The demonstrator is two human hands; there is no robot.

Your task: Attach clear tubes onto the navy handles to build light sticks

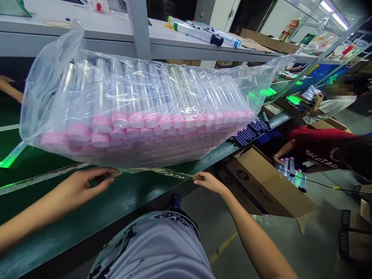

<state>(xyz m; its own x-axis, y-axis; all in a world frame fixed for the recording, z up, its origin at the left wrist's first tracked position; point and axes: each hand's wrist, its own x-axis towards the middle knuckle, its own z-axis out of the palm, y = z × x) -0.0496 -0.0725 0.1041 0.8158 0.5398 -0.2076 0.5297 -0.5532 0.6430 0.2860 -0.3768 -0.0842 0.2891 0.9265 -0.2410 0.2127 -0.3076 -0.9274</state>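
Observation:
A large clear plastic bag (52, 69) full of several white tubes with pink caps (145, 120) lies on the green conveyor belt (122, 197). My left hand (80, 186) pinches the bag's near bottom edge at the left. My right hand (207, 181) pinches the same stretched edge of plastic (154, 171) further right. Both hands are closed on the plastic film, just in front of the stacked tubes.
A grey shelf (116, 27) above the belt carries loose tubes with dark caps (194, 33). Purple-capped tubes (250, 131) lie further along the belt. An open cardboard box (267, 182) stands on the floor at right, where another person in red (316, 147) handles tubes.

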